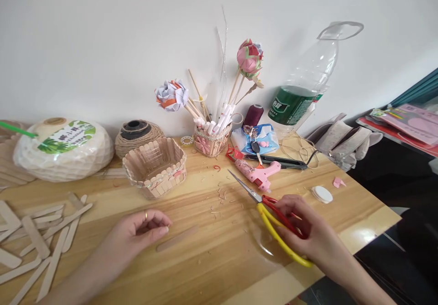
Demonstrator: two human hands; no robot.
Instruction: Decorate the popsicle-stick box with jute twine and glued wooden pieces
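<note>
Gripped scissors (268,223) in the right hand (303,225) at a craft-strewn tabletop (219,277), apparently between cuts.

Wrapped the right grip around the red-and-yellow handles, left of the tabletop's right-hand corner, with blades together or nearly so; curled the left hand (145,230) loosely, with nothing visible in its grip, just beside a lone wooden stick (177,239) farther in from that corner. Looked like readying a stick for trimming; seemed to call next for a left-hand pinch and parted blades.

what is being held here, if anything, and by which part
The right hand holds the scissors by their red and yellow handles. The left hand shows nothing in its grasp.
</note>
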